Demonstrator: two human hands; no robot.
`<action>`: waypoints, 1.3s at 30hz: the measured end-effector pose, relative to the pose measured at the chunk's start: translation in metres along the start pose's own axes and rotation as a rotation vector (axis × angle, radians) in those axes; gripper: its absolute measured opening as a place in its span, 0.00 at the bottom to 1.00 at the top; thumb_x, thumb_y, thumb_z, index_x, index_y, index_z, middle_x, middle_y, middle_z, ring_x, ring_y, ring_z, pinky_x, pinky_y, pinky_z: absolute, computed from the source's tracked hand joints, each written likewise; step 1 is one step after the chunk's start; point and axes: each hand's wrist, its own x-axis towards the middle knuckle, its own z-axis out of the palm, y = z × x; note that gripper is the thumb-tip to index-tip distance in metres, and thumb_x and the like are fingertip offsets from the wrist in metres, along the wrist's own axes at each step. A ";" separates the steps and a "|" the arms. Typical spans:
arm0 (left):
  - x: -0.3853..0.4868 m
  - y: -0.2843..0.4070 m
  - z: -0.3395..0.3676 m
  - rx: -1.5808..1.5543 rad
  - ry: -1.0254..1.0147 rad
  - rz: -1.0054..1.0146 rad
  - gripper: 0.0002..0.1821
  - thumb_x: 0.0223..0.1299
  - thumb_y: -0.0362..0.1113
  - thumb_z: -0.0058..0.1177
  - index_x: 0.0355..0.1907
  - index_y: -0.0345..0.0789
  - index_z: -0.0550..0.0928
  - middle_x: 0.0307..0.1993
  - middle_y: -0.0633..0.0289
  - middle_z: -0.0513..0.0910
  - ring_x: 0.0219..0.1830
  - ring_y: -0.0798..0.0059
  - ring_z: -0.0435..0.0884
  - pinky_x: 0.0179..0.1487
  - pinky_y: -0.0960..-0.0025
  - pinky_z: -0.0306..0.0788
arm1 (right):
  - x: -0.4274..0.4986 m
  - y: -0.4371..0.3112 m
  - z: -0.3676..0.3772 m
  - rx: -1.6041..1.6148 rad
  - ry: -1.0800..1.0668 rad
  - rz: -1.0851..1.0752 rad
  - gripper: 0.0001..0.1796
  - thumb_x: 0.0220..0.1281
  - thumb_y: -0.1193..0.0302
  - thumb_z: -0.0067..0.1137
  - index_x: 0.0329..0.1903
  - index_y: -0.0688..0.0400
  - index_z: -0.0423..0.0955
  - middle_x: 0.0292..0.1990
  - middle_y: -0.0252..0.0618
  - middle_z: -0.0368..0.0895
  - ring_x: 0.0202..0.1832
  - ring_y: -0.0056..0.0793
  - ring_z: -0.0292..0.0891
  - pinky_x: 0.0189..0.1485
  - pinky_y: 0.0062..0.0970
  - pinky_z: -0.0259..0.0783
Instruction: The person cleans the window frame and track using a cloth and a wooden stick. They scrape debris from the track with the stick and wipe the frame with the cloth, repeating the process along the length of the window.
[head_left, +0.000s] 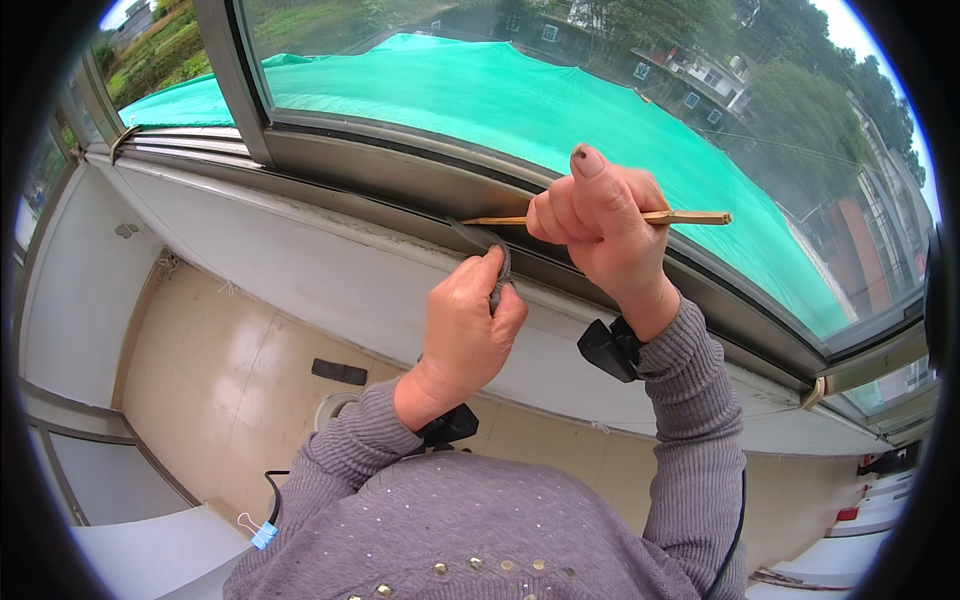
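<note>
A grey cloth (480, 238) is pinched in my left hand (472, 322); one flap of it lies along the sliding window's metal bottom track (375, 201). My right hand (607, 217) is closed around a thin bamboo stick (694, 217), its thumb pointing up. The stick's narrow left tip meets the cloth's upper edge at the track; whether it presses into the groove cannot be made out. Above the track rises the window's metal frame (405, 166). Part of the cloth is hidden inside my left fist.
A white sill ledge (300, 217) runs below the track. On the tiled floor (225, 352) lie a dark flat piece (339, 372) and a white round container (334, 409), partly covered by my sleeve. Green sheeting (465, 82) spreads outside the glass. Black devices (611, 349) sit at my wrists.
</note>
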 end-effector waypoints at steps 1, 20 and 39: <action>-0.001 0.002 0.003 -0.007 -0.014 0.007 0.19 0.51 0.24 0.51 0.47 0.20 0.78 0.25 0.49 0.73 0.26 0.53 0.74 0.30 0.59 0.69 | -0.003 -0.003 -0.003 0.010 0.010 -0.001 0.29 0.77 0.67 0.40 0.15 0.55 0.50 0.11 0.28 0.49 0.15 0.22 0.41 0.22 0.29 0.50; -0.027 0.046 0.102 -0.203 -0.116 0.136 0.14 0.56 0.24 0.51 0.46 0.23 0.76 0.25 0.51 0.73 0.26 0.57 0.72 0.31 0.62 0.68 | -0.079 -0.071 -0.073 -0.012 0.144 0.026 0.29 0.74 0.66 0.47 0.15 0.54 0.50 0.12 0.28 0.48 0.14 0.21 0.43 0.20 0.29 0.48; -0.047 0.052 0.100 -0.089 -0.097 0.080 0.21 0.55 0.24 0.54 0.54 0.22 0.75 0.32 0.51 0.79 0.28 0.64 0.77 0.35 0.67 0.73 | -0.088 -0.066 -0.080 0.001 0.135 -0.041 0.29 0.77 0.64 0.43 0.15 0.53 0.50 0.12 0.28 0.48 0.14 0.22 0.42 0.21 0.29 0.47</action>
